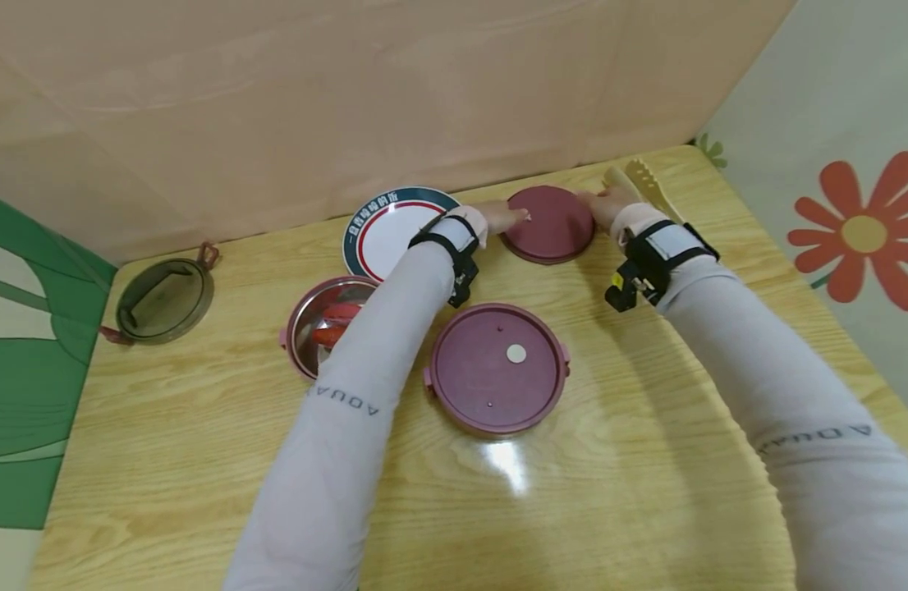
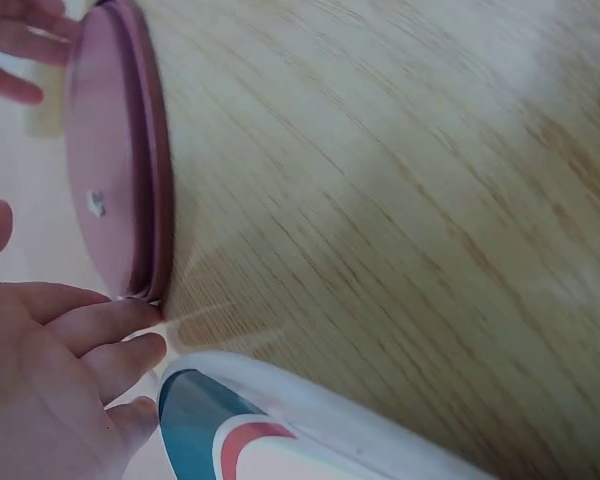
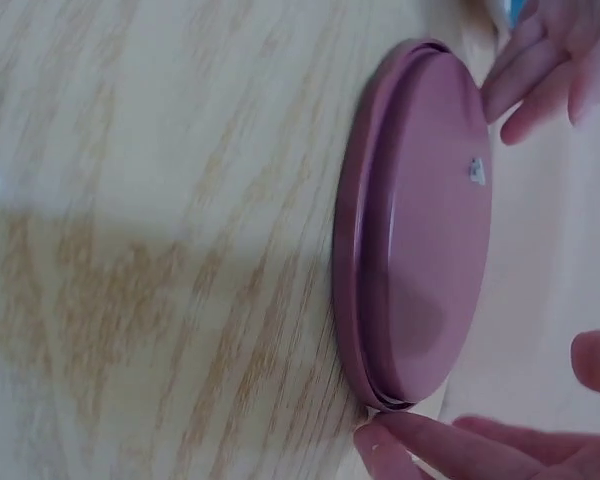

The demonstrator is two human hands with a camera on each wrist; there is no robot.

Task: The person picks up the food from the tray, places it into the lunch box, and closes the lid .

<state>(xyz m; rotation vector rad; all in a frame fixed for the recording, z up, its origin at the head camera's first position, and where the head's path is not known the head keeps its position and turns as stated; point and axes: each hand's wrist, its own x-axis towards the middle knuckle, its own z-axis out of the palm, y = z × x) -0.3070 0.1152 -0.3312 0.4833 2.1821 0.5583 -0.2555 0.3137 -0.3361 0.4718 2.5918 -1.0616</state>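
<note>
A round plum-coloured lid (image 1: 548, 223) lies on the table near the wall, its raised middle facing up. In the left wrist view, my left hand (image 2: 65, 375) touches the lid's near edge with outstretched fingertips, its thumb held apart. On the opposite side, the fingertips of my right hand (image 3: 500, 450) meet the rim, with that thumb also raised away. Beside my left hand stands a white plate (image 1: 395, 234) with a dark teal border and a red ring. Beige tongs (image 1: 649, 187) lie just beyond my right hand, partly hidden by it.
A covered plum pot (image 1: 498, 369) with side handles stands mid-table. Left of it is an uncovered pot (image 1: 300, 328) holding red items, partly behind my left forearm. A dark transparent lid (image 1: 169, 302) with a handle lies far left. The wall (image 1: 314, 123) borders the table's back.
</note>
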